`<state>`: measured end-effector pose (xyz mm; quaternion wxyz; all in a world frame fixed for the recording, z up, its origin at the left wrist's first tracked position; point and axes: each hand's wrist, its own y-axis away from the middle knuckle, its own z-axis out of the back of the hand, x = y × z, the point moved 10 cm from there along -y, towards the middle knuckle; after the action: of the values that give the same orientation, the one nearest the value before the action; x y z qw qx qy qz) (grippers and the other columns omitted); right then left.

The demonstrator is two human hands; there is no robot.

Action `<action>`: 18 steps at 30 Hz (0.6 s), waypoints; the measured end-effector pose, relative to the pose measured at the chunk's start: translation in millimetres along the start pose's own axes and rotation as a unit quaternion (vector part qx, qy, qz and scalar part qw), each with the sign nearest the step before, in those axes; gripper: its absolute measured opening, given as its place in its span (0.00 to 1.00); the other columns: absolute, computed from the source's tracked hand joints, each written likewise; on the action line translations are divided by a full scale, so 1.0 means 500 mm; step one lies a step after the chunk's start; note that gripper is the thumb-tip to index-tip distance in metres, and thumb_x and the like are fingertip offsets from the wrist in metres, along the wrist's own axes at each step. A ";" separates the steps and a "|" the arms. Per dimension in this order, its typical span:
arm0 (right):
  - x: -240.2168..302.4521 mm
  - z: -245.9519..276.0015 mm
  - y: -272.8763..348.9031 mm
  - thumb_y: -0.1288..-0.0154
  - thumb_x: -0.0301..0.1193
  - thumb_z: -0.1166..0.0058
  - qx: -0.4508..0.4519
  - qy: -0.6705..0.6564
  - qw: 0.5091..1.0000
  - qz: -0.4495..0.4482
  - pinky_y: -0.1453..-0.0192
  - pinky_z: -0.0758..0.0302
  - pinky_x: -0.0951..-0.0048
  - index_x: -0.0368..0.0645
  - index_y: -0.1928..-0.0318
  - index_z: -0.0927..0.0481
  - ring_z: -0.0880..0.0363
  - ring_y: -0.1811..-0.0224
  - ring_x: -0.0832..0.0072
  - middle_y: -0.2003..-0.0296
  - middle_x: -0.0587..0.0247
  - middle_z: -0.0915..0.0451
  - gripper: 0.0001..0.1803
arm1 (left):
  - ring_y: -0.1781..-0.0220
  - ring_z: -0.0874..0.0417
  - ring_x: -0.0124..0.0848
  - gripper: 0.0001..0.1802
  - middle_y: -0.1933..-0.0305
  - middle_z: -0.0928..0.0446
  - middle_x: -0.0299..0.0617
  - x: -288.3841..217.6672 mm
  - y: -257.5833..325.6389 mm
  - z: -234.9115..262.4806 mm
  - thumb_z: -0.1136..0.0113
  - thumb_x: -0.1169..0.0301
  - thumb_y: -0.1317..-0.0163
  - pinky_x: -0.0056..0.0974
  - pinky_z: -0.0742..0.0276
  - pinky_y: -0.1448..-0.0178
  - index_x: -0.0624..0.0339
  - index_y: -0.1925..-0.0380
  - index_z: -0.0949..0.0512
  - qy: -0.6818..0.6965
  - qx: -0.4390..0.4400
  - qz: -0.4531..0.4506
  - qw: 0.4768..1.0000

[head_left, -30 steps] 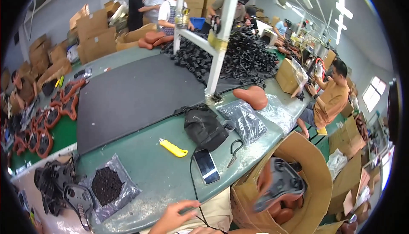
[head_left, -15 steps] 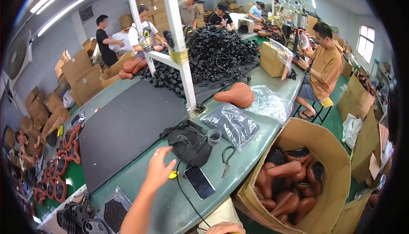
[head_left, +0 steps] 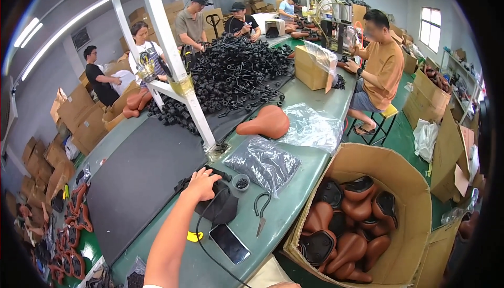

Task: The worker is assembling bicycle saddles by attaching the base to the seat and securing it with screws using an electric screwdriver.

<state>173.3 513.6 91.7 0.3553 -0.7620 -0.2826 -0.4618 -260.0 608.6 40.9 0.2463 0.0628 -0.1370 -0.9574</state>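
On the green tabletop (head_left: 294,204), the left hand (head_left: 202,183) lies with fingers curled on a black pouch (head_left: 218,206). Right of it stand a small cup (head_left: 241,182), pliers (head_left: 261,212) and a phone (head_left: 229,243). Farther right, a cardboard box (head_left: 415,193) holds brown saddles. The right hand is out of view.

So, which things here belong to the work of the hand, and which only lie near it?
In hand:
- left hand
- black bag under it

Lying near:
- phone
- scissors
- small cup of black parts
- clear bag of black parts
- brown saddle
- box of saddles
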 end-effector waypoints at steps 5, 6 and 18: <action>0.011 0.020 -0.048 0.40 0.21 0.33 0.033 0.036 0.998 -0.045 0.63 0.23 0.74 0.41 0.72 0.20 0.20 0.70 0.74 0.71 0.62 0.17 0.07 | 0.12 0.44 0.53 0.41 0.15 0.37 0.49 0.021 -0.037 -0.043 0.32 0.72 0.43 0.60 0.46 0.13 0.33 0.26 0.24 -0.030 0.024 0.001 0.999; 0.009 0.015 -0.063 0.41 0.21 0.34 0.072 0.024 0.994 -0.083 0.63 0.24 0.74 0.41 0.72 0.20 0.20 0.70 0.75 0.72 0.63 0.18 0.07 | 0.15 0.40 0.53 0.40 0.17 0.34 0.48 0.010 -0.037 -0.042 0.29 0.69 0.44 0.58 0.44 0.14 0.32 0.28 0.22 -0.045 0.022 -0.012 0.999; -0.011 0.036 -0.079 0.41 0.21 0.34 -0.036 -0.070 0.993 -0.086 0.65 0.25 0.74 0.41 0.73 0.20 0.21 0.72 0.74 0.73 0.62 0.18 0.08 | 0.42 0.19 0.50 0.17 0.52 0.15 0.50 0.014 -0.033 -0.043 0.34 0.66 0.52 0.52 0.26 0.31 0.54 0.60 0.10 -0.061 -0.012 -0.113 0.992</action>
<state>150.2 550.8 92.2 0.2660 -0.7776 -0.3544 -0.4460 -269.8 614.1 15.2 0.1281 0.0166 -0.1324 -0.9827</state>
